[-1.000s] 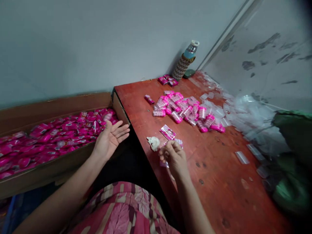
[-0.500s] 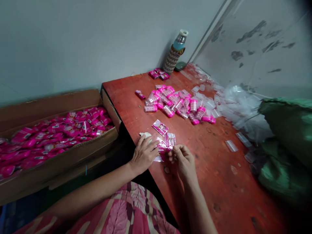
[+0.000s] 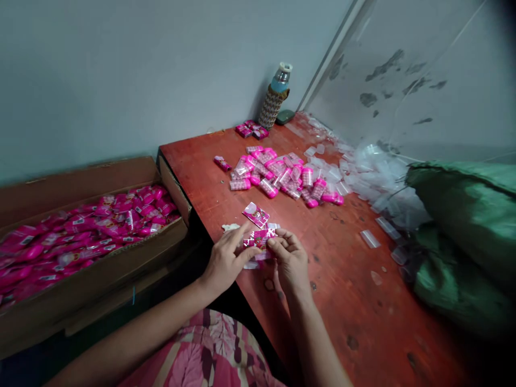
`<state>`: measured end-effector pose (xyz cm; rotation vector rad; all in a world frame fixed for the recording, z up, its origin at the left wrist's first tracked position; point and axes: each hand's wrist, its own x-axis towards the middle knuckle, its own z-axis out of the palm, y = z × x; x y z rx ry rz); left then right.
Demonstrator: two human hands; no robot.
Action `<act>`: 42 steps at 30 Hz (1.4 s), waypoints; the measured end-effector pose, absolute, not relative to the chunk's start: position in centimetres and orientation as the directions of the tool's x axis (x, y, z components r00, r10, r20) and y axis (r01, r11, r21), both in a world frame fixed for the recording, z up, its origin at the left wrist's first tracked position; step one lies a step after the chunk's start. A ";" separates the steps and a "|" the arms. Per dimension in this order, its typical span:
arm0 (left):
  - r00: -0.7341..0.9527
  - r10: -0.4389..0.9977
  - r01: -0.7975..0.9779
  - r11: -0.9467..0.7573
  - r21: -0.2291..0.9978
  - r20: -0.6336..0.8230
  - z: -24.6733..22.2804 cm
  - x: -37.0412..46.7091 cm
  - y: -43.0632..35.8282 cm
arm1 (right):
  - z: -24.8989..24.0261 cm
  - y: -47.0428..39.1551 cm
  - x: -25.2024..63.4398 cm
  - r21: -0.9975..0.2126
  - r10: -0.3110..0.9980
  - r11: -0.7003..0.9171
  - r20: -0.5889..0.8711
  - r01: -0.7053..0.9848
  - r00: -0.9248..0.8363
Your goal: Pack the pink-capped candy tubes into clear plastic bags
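Observation:
Between my two hands is a pink printed label [image 3: 259, 236], held just above the red table. My left hand [image 3: 228, 258] grips its left end between thumb and fingers. The right end is pinched by my right hand [image 3: 291, 259]. Another pink label [image 3: 256, 214] lies flat just beyond them, and more labels are partly hidden beneath my hands. A crumpled white scrap sits by my left fingertips. Farther back is a heap of small clear containers with pink caps [image 3: 282, 171].
A cardboard box [image 3: 121, 258] full of pink wrapped packs stands left of the red table [image 3: 346, 279]. A bottle in a knitted sleeve [image 3: 273, 105] and small pink boxes [image 3: 252, 129] stand at the back. Clear plastic pieces and a green sack [image 3: 463, 231] are on the right.
The label has been lifted and both hands now hold it. My right hand has moved left, closer to my left hand. The whole view has shifted slightly.

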<state>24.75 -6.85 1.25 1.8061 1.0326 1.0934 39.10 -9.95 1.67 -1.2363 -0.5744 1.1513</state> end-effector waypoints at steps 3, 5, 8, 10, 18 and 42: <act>0.370 0.926 0.045 0.064 0.997 -0.077 1.3 24.6 -7.1 | 2.1 -9.7 38.5 -0.928 0.914 -0.103 -0.230 -0.359 0.333; 0.388 0.905 -0.026 0.201 0.979 -0.176 1.0 24.5 -6.9 | 2.2 -9.3 38.3 -0.942 0.933 -0.154 -0.238 -0.299 0.269; 0.313 0.926 -0.050 0.237 0.970 -0.210 0.5 24.1 -6.4 | 2.5 -7.6 39.3 -0.983 0.963 -0.173 -0.181 -0.054 0.201; 0.273 0.934 -0.035 0.249 0.968 -0.230 0.3 23.7 -6.1 | 2.9 -5.3 40.6 -0.965 0.972 -0.104 -0.048 0.239 0.229; 0.239 0.874 -0.249 0.475 0.844 -0.422 0.3 22.8 -5.6 | 3.0 5.5 42.8 -0.237 0.969 -0.006 0.239 0.971 0.064; 0.162 0.763 -0.707 0.532 0.466 -0.626 1.1 21.3 -2.8 | 2.2 1.9 42.9 -0.453 0.937 -0.307 0.009 0.837 0.349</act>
